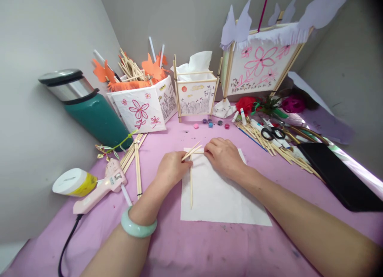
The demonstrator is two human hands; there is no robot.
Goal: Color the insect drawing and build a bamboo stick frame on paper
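Note:
A sheet of white paper (pixel 221 201) lies flat on the pink cloth. Along its left side runs a pale wooden stick (pixel 191 189). My left hand (pixel 172 169) is closed at the paper's top left corner, with thin wooden sticks (pixel 193 149) poking out from between thumb and fingers. Another wooden stick (pixel 198 152) lies along the top edge, its right end pinched in my right hand (pixel 223 155). The right fingertips are partly hidden by the hand itself.
At left are a pink glue gun (pixel 104 187), a white and yellow container (pixel 74 182), a green bottle (pixel 98 117) and bundled sticks (pixel 138 169). Decorated paper boxes (pixel 137 111) and a lantern (pixel 260 69) stand behind. Scissors (pixel 273 133) and a black phone-like slab (pixel 341 175) lie right.

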